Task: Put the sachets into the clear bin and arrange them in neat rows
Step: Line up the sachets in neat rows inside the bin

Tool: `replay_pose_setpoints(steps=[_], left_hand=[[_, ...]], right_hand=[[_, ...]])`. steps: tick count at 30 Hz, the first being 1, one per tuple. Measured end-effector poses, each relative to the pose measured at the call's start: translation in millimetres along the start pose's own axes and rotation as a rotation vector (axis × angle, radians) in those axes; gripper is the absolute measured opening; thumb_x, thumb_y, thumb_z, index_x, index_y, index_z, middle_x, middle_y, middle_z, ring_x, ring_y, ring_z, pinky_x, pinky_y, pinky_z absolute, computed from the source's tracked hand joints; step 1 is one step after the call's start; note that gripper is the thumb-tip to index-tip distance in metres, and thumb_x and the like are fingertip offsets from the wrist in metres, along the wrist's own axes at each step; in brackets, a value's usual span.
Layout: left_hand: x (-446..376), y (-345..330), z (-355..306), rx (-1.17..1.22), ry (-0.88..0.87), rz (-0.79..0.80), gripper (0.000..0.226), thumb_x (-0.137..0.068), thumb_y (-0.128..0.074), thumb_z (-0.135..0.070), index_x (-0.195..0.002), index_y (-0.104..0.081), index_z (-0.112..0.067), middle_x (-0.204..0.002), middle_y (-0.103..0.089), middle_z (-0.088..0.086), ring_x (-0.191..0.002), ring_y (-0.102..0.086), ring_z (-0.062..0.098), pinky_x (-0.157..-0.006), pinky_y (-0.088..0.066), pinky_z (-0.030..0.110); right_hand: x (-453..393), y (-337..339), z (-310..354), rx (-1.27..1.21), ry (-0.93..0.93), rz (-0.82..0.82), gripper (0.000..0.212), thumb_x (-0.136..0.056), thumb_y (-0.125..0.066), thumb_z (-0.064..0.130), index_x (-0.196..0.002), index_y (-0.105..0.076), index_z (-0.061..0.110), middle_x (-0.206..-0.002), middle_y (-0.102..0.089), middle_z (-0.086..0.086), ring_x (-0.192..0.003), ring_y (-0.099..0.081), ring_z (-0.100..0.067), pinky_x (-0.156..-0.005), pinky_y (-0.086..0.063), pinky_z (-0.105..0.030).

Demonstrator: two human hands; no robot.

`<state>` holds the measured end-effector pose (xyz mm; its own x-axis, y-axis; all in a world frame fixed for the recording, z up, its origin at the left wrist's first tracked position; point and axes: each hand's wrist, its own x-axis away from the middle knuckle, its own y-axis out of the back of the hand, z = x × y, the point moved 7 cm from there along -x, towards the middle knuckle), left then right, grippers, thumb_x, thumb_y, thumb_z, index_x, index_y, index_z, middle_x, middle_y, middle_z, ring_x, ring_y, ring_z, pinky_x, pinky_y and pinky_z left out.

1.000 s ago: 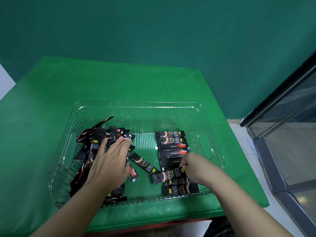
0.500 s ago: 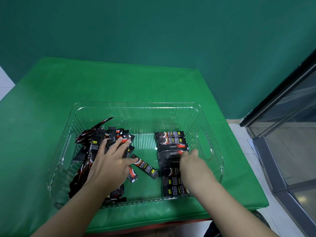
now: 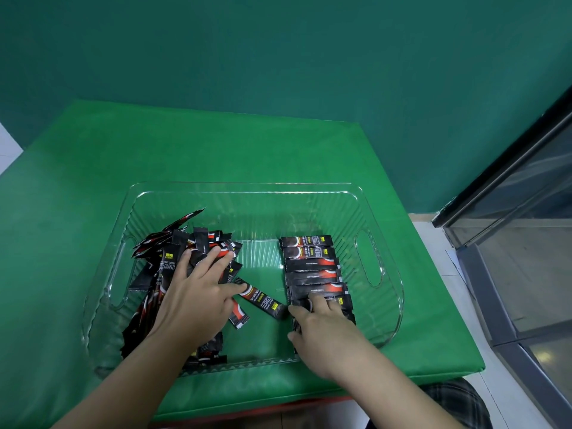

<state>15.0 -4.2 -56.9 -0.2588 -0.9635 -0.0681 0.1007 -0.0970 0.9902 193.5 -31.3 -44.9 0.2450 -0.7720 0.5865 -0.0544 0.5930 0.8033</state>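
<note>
Light, slick, floppy sachets, best pinched mid-length: loose heap (image 3: 173, 267) under flat, released left hand (image 3: 195, 301), neat row (image 3: 312, 267) inside clear bin (image 3: 247, 188) pressed by right hand (image 3: 322, 332), fingers extended, grasping nothing.

Black-and-red sachets (image 3: 311, 264), clear ribbed bin (image 3: 247, 188), green table cover (image 3: 201, 144), perhaps plaid trousers (image 3: 458, 400).

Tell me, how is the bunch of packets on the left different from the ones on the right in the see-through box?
The left pile is jumbled, its sachets pointing many ways and overlapping; the right row lies flat, side by side, all pointing the same way.
The left pile looks bigger than the right row.
The left hand rests on the pile; the right hand rests on the row's near end.
Both are the same black-and-red sachets inside the clear bin.
</note>
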Motion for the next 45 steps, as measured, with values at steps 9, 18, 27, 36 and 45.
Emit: replay_pose_setpoints(steps=[9, 18, 27, 36, 45], left_hand=[[0.2, 0.8, -0.1, 0.004, -0.002, -0.019, 0.041, -0.078, -0.035, -0.038, -0.09, -0.074, -0.044, -0.128, -0.061, 0.009, -0.123, -0.054, 0.028, -0.107, -0.016, 0.05], [0.7, -1.1, 1.3, 0.027, 0.007, -0.033, 0.043, -0.078, -0.034, -0.038, -0.089, -0.075, -0.04, -0.128, -0.061, 0.009, -0.124, -0.054, 0.027, -0.106, -0.017, 0.052], [0.1, -2.1, 3.6, 0.037, 0.036, -0.112, 0.03, -0.067, -0.065, -0.035, -0.095, -0.074, -0.027, -0.127, -0.063, 0.003, -0.125, -0.053, 0.022, -0.106, -0.017, 0.051], [0.6, -1.0, 3.0, 0.023, 0.033, -0.13, 0.03, -0.068, -0.061, -0.037, -0.093, -0.074, -0.027, -0.126, -0.063, 0.004, -0.125, -0.054, 0.021, -0.106, -0.016, 0.05], [0.5, -1.0, 3.4, 0.023, 0.033, -0.121, 0.027, -0.067, -0.071, -0.037, -0.093, -0.074, -0.028, -0.126, -0.063, 0.003, -0.125, -0.054, 0.02, -0.106, -0.016, 0.05]], right_hand=[[-2.0, 22.8, 4.2, -0.118, 0.078, -0.218, 0.045, -0.095, -0.051, 0.034, -0.136, -0.044, 0.018, -0.139, -0.041, -0.005, -0.127, -0.035, -0.026, -0.106, -0.033, -0.037], [-42.0, 26.8, 53.2, -0.121, 0.1, -0.23, 0.028, -0.089, -0.06, 0.011, -0.113, -0.05, -0.001, -0.116, -0.058, -0.018, -0.111, -0.053, -0.033, -0.081, -0.044, -0.035], [-49.1, 22.9, 48.0, -0.204, 0.057, -0.11, 0.012, -0.092, -0.05, 0.006, -0.094, -0.061, 0.0, -0.094, -0.06, -0.019, -0.082, -0.057, -0.032, -0.061, -0.038, -0.027], [-16.9, 58.3, -5.2, -0.11, 0.128, -0.112, 0.017, -0.091, -0.053, 0.007, -0.105, -0.062, 0.012, -0.103, -0.063, -0.004, -0.088, -0.056, -0.019, -0.073, -0.046, -0.028], [-8.0, 38.7, -15.6, 0.196, 0.042, -0.079, 0.035, -0.082, -0.045, -0.013, -0.112, -0.057, 0.002, -0.11, -0.055, -0.015, -0.099, -0.057, -0.029, -0.076, -0.048, -0.037]])
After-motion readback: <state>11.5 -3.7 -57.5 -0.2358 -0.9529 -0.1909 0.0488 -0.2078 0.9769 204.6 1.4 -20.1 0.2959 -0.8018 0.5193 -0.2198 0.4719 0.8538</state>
